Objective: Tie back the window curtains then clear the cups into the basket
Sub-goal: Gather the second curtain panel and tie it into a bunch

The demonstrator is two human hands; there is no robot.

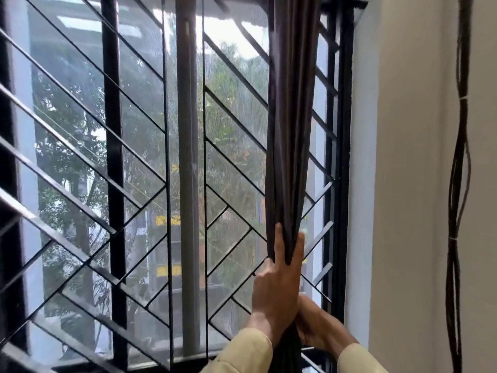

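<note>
Cannot follow the curtain (291, 130) past the top edge of the frame, nor below the left hand (277, 289), where wedged between two sleeves (242, 351) and cropped at the bottom edge. Cannot make out the fingers of the right hand (317, 327), masked by the left hand and the curtain. Cannot identify the yellow patches (168, 220) outside, blurred beyond the window grille (113, 157). Found the cables (457, 184) at far right cropped top and bottom; cannot count the strands. Found the window grille itself smeared and cropped at the left edge
</note>
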